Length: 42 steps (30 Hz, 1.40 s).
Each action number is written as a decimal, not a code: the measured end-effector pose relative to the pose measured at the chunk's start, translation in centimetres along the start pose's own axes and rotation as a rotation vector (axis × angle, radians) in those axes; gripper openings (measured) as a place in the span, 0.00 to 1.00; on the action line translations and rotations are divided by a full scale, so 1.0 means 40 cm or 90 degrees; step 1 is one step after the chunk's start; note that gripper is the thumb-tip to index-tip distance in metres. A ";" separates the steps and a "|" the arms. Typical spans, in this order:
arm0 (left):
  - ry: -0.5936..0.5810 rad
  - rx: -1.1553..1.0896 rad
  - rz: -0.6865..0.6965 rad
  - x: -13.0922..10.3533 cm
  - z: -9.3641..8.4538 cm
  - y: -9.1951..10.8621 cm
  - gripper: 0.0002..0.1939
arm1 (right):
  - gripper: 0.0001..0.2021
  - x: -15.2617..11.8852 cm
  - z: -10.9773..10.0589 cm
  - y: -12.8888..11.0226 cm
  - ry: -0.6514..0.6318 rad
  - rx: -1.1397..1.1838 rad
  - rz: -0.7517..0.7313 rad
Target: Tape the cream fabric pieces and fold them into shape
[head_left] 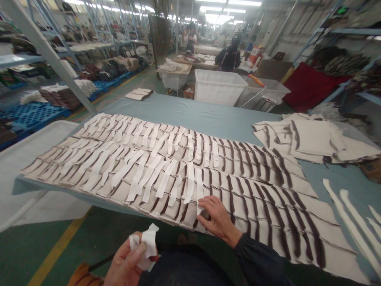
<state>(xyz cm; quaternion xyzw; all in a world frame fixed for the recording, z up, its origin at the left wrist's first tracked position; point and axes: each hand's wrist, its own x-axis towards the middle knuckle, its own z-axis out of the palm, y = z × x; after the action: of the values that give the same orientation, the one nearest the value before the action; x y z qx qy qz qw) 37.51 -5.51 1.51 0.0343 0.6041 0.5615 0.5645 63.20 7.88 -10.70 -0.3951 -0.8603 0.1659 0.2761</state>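
Note:
A folded bunch of white paper-like strips (145,246) is pinched between the thumb and fingers of my left hand (126,260), low in front of my body. My right hand (218,218) is at the near edge of the table, its thumb and curled fingers closed on the lower end of a single white strip (200,184). That strip lies lengthwise over cream fabric pieces with dark brown edges (253,198), laid overlapping in two long rows. To the left of my right hand, several more white strips (149,174) lie across the pieces.
The rows rest on a blue-covered table (190,107). Stacked cream fabric (315,135) is at the right, near long cream strips (348,210). White bins (218,87) stand beyond the table. A slanted metal post (50,51) rises at left; a person (230,57) is farther back.

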 end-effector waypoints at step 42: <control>-0.023 0.119 0.003 0.013 -0.020 -0.047 0.28 | 0.19 0.172 -0.336 -0.159 0.194 0.329 0.340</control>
<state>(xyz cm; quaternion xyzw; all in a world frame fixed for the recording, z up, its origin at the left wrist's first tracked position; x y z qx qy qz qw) 37.86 -6.37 -0.41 0.0979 0.6435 0.5034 0.5683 63.92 10.07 5.55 -0.5429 -0.6064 0.3820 0.4378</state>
